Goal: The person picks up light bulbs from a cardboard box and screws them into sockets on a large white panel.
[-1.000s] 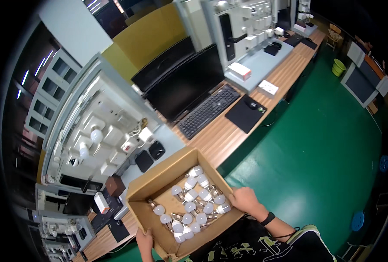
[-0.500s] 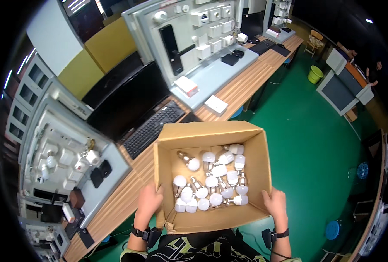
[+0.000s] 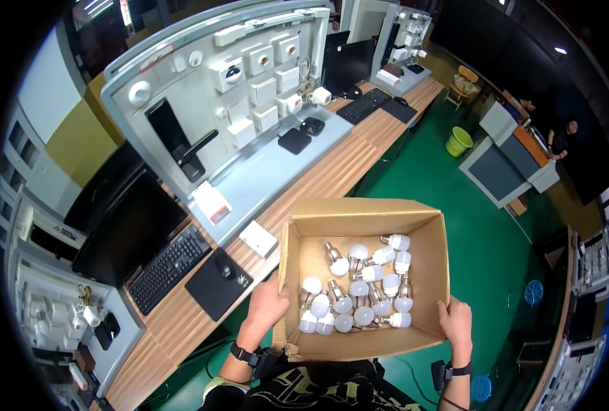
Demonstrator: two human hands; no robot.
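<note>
An open cardboard box (image 3: 421,274) is held in front of my body, tilted so that its inside faces me. My left hand (image 3: 269,303) grips its left wall near the lower corner, fingers partly behind the cardboard. On the opposite side my right hand (image 3: 456,320) clasps the right wall, thumb on the edge. Inside lie several white light bulbs (image 3: 363,316) with silvery screw bases, jumbled together on the bottom. One bulb (image 3: 337,260) rests a little apart at the upper left. Both wrists wear dark straps.
A wooden desk (image 3: 345,161) runs along the left, bearing a keyboard (image 3: 169,269), a mouse pad (image 3: 215,291), a white box (image 3: 258,238) and a device panel (image 3: 249,89). A green bin (image 3: 459,141) and a grey lectern (image 3: 503,157) stand farther off, with a person (image 3: 563,140) behind. Blue stools are at right.
My view has shifted along the desk, so the device panel is nearer and the mouse pad shows fully. The box sits farther right in view, still between both hands.
</note>
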